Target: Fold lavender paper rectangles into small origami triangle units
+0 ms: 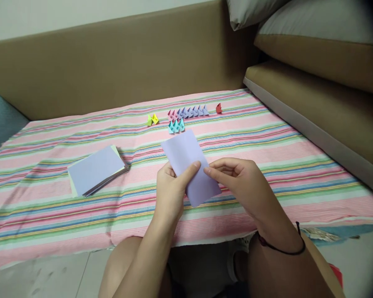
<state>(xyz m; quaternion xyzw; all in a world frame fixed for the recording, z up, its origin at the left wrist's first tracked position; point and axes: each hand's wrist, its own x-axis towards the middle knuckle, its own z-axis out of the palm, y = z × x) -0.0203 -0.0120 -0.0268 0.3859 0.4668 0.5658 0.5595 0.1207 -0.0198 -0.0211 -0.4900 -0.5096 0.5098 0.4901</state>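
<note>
A lilac sheet of paper [189, 155], upright and slightly tilted, is between both hands in the middle of the head view. My left hand [175, 186] grips it from the left, thumb across its face and fingers behind. On the right edge of the sheet, my right hand [236, 176] pinches with thumb and forefinger. Beyond the sheet stand small folded paper pieces: a lilac row [192, 111], pink ones [172, 115], turquoise ones [176, 126], yellow and green ones [154, 118] and a red one [219, 108].
A stack of coloured paper [96, 167] with a lilac sheet on top lies to the left. Striped cloth [65, 215] covers the seat. A brown backrest [127, 62] rises behind, cushions [317, 116] are piled at the right, and a blue-grey cushion [1, 120] is far left.
</note>
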